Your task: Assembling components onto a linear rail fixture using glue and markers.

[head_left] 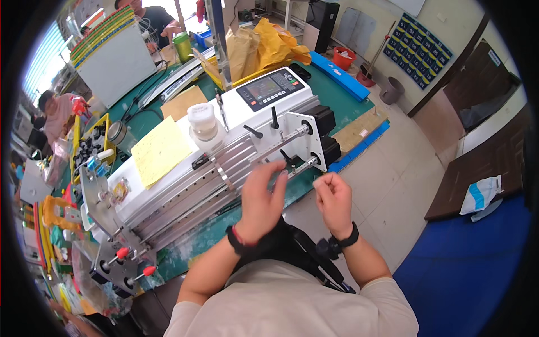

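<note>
A long white bench machine point(219, 140) with metal rails runs diagonally across the table before me. At its right end stands a metal end plate point(311, 135) with black motors point(321, 121) behind it. My left hand point(261, 196) hovers by the lower rail near that end, thumb apart from the fingers, with nothing visible in it. Just past its fingertips is a black clamp lever point(289, 157). To the right, my right hand point(335, 201) is held off the machine in front of the motors. Its fingers are curled and pressed together; whatever they may hold is hidden.
On the machine lie a yellow paper sheet point(161, 151), a white-lidded jar point(202, 122) and a control panel point(269, 89). Red-tipped levers point(122, 253) stick out at the left end. Yellow envelopes point(278, 45) sit behind. Other people point(154, 19) are across the table.
</note>
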`<action>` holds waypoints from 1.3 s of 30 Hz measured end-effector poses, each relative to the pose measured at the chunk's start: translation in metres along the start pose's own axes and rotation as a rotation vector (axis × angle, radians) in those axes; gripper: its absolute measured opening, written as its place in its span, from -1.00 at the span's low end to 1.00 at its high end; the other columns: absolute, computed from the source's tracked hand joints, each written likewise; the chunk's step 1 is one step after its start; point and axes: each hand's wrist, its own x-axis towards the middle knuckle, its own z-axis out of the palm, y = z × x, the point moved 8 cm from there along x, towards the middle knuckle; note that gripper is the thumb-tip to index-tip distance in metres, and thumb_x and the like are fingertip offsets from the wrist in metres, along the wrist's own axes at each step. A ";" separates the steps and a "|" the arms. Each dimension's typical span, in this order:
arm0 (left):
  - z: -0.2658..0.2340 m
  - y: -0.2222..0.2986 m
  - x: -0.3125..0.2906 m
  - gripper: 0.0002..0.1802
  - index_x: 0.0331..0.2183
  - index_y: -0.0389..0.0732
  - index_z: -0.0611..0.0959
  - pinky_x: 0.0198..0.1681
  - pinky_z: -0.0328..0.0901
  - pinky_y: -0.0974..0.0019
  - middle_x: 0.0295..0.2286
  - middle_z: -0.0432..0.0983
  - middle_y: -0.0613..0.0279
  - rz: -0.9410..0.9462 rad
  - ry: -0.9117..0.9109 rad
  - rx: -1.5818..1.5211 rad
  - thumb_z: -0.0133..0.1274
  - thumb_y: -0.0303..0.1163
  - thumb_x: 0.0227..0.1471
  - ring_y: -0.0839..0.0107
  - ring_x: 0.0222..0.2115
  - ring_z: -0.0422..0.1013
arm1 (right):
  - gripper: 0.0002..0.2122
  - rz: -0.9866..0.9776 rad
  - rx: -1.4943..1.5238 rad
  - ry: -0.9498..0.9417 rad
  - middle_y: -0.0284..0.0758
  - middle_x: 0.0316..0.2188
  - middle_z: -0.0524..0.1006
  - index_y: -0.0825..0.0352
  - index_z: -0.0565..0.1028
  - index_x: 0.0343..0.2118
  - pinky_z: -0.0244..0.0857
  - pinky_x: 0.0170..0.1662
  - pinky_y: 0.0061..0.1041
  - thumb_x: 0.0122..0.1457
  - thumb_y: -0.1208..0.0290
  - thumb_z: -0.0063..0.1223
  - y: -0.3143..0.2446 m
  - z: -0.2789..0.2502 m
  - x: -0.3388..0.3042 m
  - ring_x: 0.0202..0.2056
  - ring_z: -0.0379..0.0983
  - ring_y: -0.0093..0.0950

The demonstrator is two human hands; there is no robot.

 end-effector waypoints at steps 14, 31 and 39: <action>-0.052 -0.003 -0.088 -0.70 -0.26 -0.34 0.60 -0.52 0.21 0.27 -0.61 0.42 0.29 -0.759 -0.491 -1.349 0.06 -0.27 0.42 0.38 -0.63 0.34 | -0.83 0.431 0.366 -0.029 -0.42 -0.50 0.47 0.26 0.46 -0.35 0.50 -0.17 -0.43 0.43 0.39 0.11 0.048 0.018 -0.064 -0.36 0.60 -0.47; -0.227 0.026 -0.163 -0.79 -0.19 -0.50 0.72 -0.66 0.40 0.32 -0.26 0.57 -0.14 -0.442 -0.263 -0.998 0.26 -0.63 0.08 0.24 -0.67 0.57 | -0.90 0.399 0.275 -0.222 -0.42 -0.54 0.54 0.34 0.52 -0.25 0.46 -0.40 -0.56 0.38 0.43 0.17 0.056 0.073 -0.016 -0.53 0.55 -0.57; -0.237 0.037 -0.163 -0.90 -0.34 -0.38 0.67 -0.66 0.35 0.49 -0.01 0.44 -0.18 -0.496 -0.123 -0.620 0.18 -0.74 0.06 0.22 -0.50 0.65 | -0.86 0.341 0.201 -0.295 -0.40 -0.55 0.55 0.37 0.54 -0.29 0.43 -0.43 -0.56 0.39 0.43 0.17 0.054 0.080 -0.007 -0.54 0.53 -0.58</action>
